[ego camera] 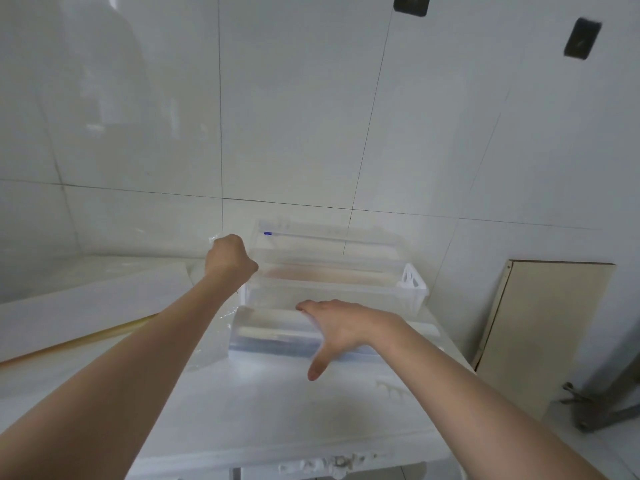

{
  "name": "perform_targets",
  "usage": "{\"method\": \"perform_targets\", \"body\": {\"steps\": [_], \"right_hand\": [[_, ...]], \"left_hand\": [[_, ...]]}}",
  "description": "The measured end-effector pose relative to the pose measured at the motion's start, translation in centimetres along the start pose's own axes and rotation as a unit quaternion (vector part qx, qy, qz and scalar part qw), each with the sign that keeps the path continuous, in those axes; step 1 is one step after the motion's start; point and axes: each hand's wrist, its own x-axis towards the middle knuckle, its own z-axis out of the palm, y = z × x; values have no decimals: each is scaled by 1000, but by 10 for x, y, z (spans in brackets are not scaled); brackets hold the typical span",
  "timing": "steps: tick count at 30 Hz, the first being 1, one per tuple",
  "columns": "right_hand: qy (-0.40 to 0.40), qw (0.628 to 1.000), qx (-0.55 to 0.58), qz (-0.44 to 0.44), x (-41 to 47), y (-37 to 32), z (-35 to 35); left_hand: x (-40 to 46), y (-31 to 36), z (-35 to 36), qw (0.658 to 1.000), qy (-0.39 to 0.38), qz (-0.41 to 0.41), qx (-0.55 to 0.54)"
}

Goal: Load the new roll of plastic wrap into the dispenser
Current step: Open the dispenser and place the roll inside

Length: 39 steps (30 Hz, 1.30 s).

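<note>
The left hand [230, 259] clenched film [215, 239] at the dispenser's [332, 292] nine o'clock (lid up); the right hand [341, 329] lay spread flat on its front.

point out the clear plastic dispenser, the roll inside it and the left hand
clear plastic wrap dispenser [332, 296], head view, front wall of the open box
pale roll of plastic wrap [325, 273], head view, middle of the roll
left hand [230, 259], head view, back of the closed fist

Clear, glossy plastic for the dispenser [332, 282]; thin, crinkled film [214, 327] beside it. Glossy white wall tiles [294, 116], matt beige board [540, 327], chipped white tabletop [277, 410].
</note>
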Motion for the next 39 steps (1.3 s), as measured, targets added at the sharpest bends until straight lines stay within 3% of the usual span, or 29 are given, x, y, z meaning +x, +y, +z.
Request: {"method": "perform_targets", "body": {"steps": [13, 20, 34, 39], "right_hand": [[22, 1000, 10, -2, -8, -2, 0], [26, 999, 19, -8, -10, -3, -3], [20, 999, 41, -10, -8, 0, -3], [44, 998, 35, -3, -12, -1, -1]], "left_hand": [[-7, 4, -1, 993, -32, 53, 97], [-4, 7, 1, 990, -77, 65, 98], [3, 8, -4, 995, -85, -31, 35], [1, 10, 0, 997, -57, -13, 42]]}}
